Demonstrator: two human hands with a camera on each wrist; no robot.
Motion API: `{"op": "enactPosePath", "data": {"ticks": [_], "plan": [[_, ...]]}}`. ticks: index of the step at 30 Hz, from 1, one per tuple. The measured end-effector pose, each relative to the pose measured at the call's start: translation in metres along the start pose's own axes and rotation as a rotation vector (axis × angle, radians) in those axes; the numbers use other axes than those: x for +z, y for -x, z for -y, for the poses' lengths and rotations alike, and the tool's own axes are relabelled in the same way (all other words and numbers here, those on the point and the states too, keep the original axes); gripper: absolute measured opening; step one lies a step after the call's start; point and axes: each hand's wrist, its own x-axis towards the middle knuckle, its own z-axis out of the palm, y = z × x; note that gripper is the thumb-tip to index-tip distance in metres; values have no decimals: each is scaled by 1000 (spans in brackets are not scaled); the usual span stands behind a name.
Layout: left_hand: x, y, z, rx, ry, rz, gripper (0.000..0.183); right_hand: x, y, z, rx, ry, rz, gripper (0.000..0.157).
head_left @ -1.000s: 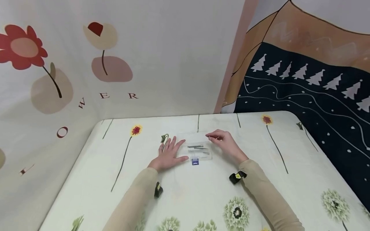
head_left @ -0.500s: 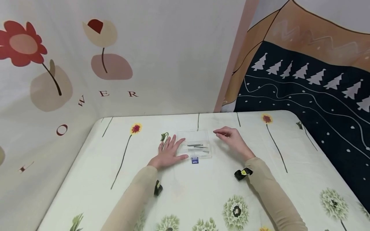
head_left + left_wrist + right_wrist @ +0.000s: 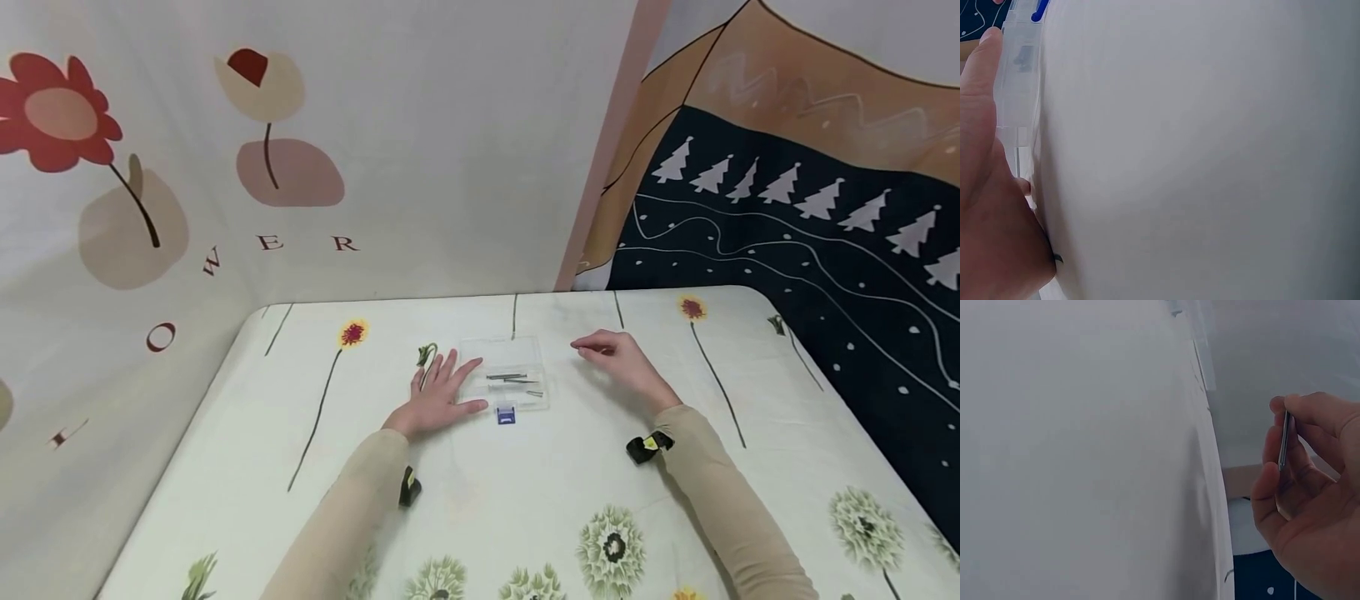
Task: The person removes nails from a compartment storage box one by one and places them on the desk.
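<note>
A clear plastic box (image 3: 501,353) lies opened on the table, its transparent lid folded back. Several thin metal nails (image 3: 507,377) lie in its compartments, and a blue latch (image 3: 506,415) shows at the near side. My left hand (image 3: 435,406) is spread flat at the box's left side, thumb and index finger at its edge. In the left wrist view the thumb lies against the clear wall. To the right of the box, my right hand (image 3: 621,364) is raised above the cloth. A slim metal nail (image 3: 1284,440) is pinched at its fingertips in the right wrist view.
A white flower-printed cloth (image 3: 480,500) covers the table. Its far edge meets a pale printed curtain (image 3: 450,167), and a dark tree-patterned fabric (image 3: 787,242) hangs along the right. Each wrist wears a small black camera (image 3: 649,447).
My right hand has moved right, away from the box, carrying the nail between its fingertips. The left hand stays at the box's left edge.
</note>
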Motion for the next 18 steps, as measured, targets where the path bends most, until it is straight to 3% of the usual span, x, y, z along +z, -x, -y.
{"op": "enactPosePath", "data": {"ticks": [12,18], "plan": [[-1,-1,1,-7,19,2,79,-15,-1,-14,52,21,57,24],[0,-1,0,-7,24,0,80,-20,-4,-20,123,26,76,25]]}}
